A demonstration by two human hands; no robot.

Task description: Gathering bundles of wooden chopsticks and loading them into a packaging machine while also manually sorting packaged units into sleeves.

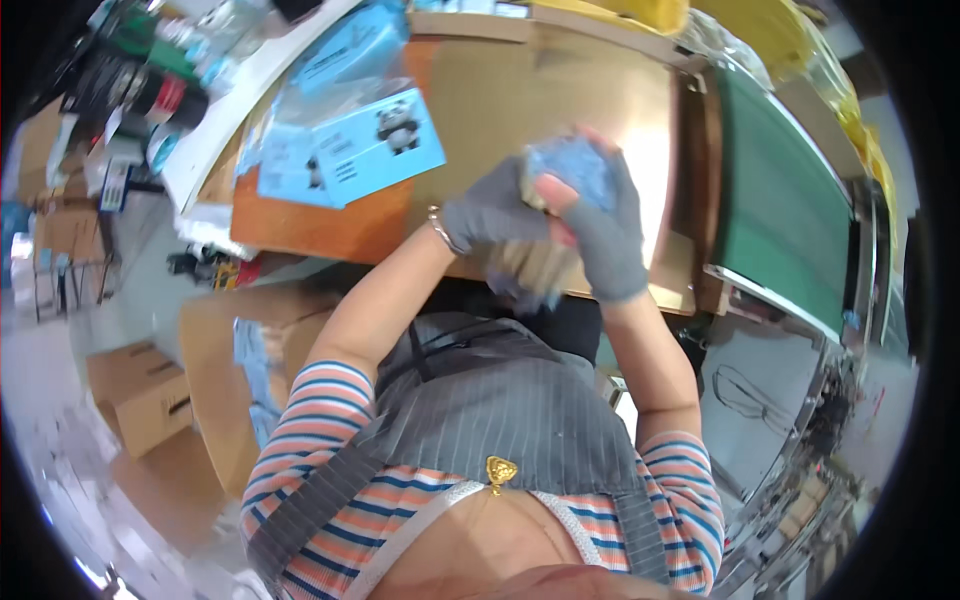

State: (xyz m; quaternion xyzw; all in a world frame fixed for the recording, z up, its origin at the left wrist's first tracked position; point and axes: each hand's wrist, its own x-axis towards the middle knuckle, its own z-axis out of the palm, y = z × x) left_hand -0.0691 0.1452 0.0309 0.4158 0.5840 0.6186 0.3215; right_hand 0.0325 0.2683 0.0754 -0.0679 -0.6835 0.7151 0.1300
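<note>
Both of my hands wear grey gloves with bare fingertips and meet over the near part of the table. My right hand (612, 235) is closed around a crumpled light-blue bundle (568, 168), its thumb across the front. Against the bundle's left side, my left hand (492, 208) is closed on it too, with its fingers partly hidden. A tan and bluish part (532, 268) hangs below the hands, smeared by motion. The bundle looks soft, like cloth or plush, but its exact kind is unclear.
Blue printed cards with a panda picture (385, 145) and blue plastic packets (350, 45) lie at the table's left. A green board (780, 200) borders the right side. Cardboard boxes (140, 395) stand on the floor to the left; a dark bottle (165, 98) is at the upper left.
</note>
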